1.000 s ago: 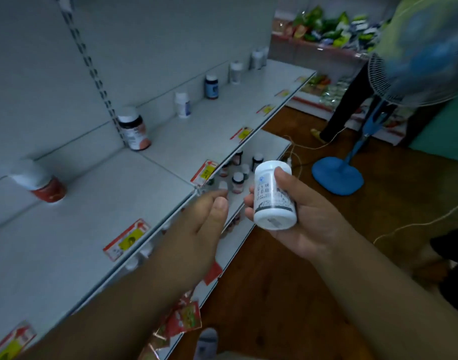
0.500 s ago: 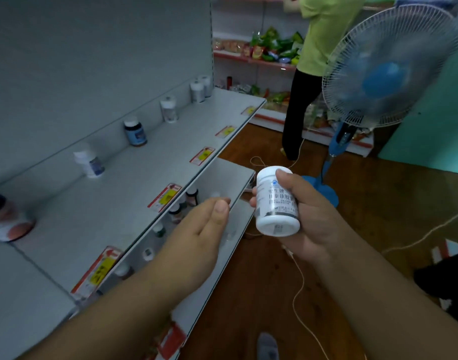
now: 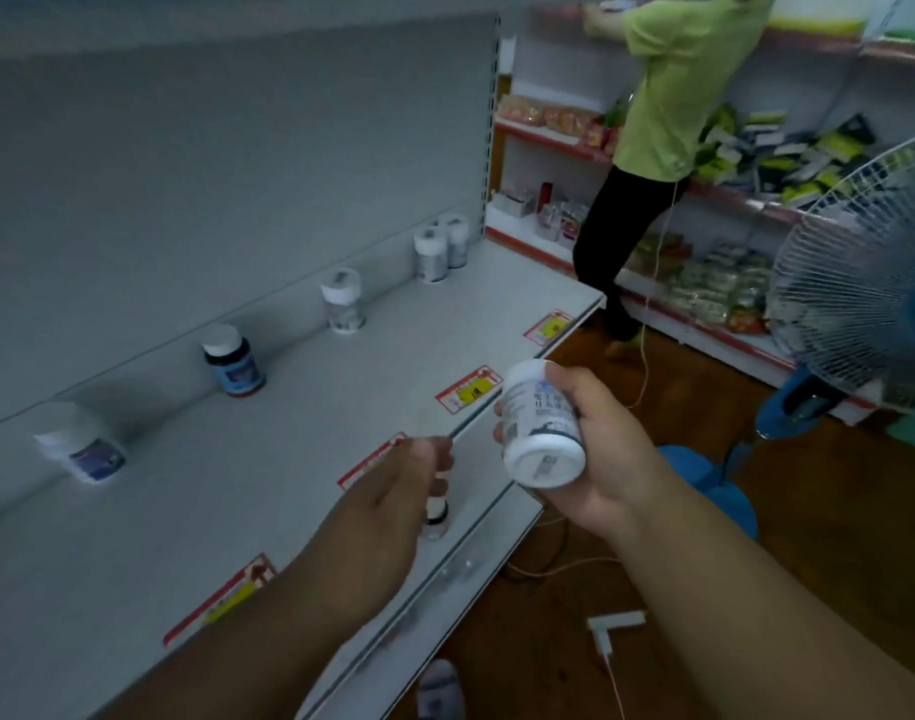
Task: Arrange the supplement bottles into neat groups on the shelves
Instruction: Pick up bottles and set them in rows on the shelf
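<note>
My right hand point(image 3: 595, 459) has its fingers and thumb wrapped round a white bottle point(image 3: 541, 426), held out over the floor just off the front edge of the shelf point(image 3: 299, 459). The bottle is tilted, cap up and away from me toward the shelf's far end, its base turned back at me. My left hand point(image 3: 393, 491) is empty, fingers relaxed and loosely extended, hovering over the shelf's front edge just beside the bottle without touching it.

The places where this bottle could go all lie to my left and forward, along the back edge of the shelf. A pair of white bottles point(image 3: 442, 246) stands touching near the far back corner, a single white one point(image 3: 343, 298) is nearer along that edge, then a dark bottle with a white cap point(image 3: 234, 361), and a white bottle with a blue label point(image 3: 81, 444) nearest me. As I judge it, the far pair is the likeliest match. The right hand already has the bottle but sits on the outer side, so it would have to reach across the shelf's depth; the left hand is nearer the back edge, so a handover might serve.

A smaller bottle point(image 3: 437, 511) stands on the lower shelf point(image 3: 476, 553), below my left hand.
</note>
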The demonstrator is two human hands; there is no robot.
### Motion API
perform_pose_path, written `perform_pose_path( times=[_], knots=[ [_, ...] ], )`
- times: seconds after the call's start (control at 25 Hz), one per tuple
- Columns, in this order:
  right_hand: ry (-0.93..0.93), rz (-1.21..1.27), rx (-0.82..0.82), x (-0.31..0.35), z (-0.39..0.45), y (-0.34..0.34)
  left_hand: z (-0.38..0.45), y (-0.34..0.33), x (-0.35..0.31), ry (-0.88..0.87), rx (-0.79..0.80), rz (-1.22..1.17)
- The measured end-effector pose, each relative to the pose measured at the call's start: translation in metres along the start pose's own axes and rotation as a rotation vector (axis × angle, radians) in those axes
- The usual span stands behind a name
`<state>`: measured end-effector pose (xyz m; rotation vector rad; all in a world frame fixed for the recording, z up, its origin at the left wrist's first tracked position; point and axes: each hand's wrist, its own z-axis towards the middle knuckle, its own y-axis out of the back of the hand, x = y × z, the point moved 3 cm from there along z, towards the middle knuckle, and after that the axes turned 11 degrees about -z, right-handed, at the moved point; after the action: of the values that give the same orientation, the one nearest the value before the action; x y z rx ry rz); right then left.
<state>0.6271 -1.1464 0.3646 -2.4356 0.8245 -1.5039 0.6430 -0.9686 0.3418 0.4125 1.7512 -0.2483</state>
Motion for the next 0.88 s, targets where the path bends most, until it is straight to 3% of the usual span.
perform_pose_path(
  times=[0.32,0.56,0.64,0.76,0.88],
  knots=[
    [0.166,-0.141,0.084,0.122,0.098,0.038,0.134,-0.036,-0.053,-0.103,0.047,0.189],
    [0.191,-0.369,0.288,0.178,0.214,0.051,0.225,-0.045,-0.038,-0.051,-0.155,0.289],
    [0.184,-0.550,0.315,0.191,0.259,0.046,0.257,-0.044,-0.029,-0.001,-0.279,0.483],
    [0.342,-1.102,0.322,0.197,0.323,0.040,0.300,-0.041,-0.015,0.146,-0.452,0.683],
    [0.534,-1.432,0.505,0.182,0.360,0.028,0.339,-0.048,-0.006,0.188,-0.552,0.764]
  ],
)
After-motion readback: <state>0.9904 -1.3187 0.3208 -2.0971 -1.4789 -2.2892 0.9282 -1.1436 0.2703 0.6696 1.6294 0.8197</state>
